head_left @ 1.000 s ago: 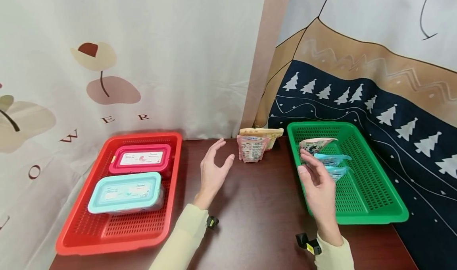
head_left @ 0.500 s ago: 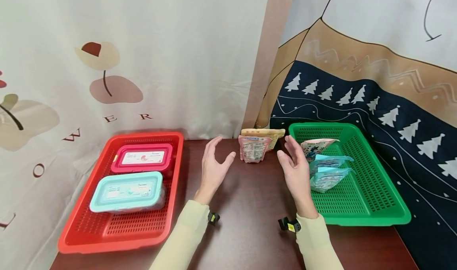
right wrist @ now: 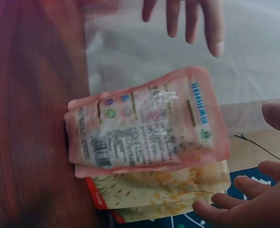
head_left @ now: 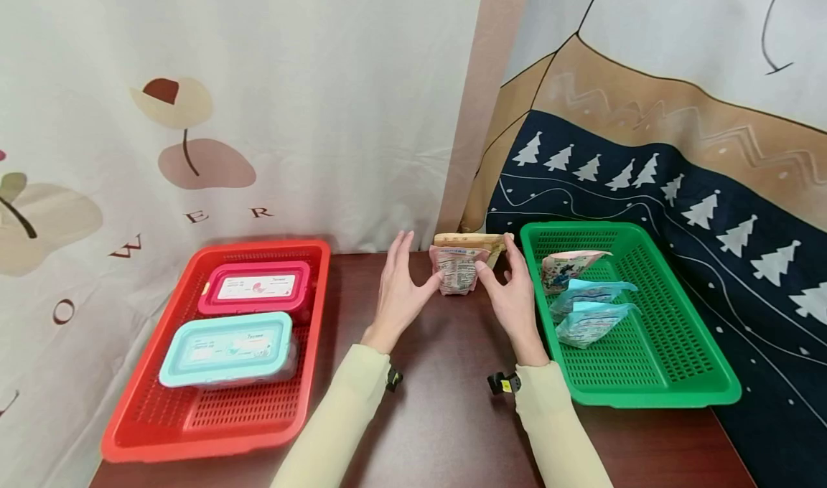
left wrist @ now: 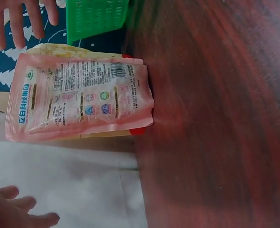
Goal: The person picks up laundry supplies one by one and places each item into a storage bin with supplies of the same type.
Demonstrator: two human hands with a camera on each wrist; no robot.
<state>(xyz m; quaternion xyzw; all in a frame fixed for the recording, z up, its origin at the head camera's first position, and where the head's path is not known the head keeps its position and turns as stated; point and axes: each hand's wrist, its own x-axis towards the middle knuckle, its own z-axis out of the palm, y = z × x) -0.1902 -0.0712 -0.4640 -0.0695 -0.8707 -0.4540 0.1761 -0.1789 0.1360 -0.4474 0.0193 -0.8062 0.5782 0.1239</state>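
Observation:
A pink printed pouch stands on the table near the curtain. Behind it are yellow pouches; in the head view only one upper edge shows. My left hand is at the pink pouch's left side, thumb close to its edge. On the opposite side is my right hand, its thumb in front of the pouch's right edge and its fingertips near the yellow pouch's corner. Both wrist views show spread fingers with gaps to the pink pouch. Neither hand grips anything.
At right is a green basket with a pink pouch and two blue pouches. A red basket at left holds a box with a magenta lid and one with a light-blue lid. Curtains hang behind.
My right hand has come left from the green basket to the pink pouch's right side. My left hand has shifted right, closer to the pouch. The pouches have stayed put.

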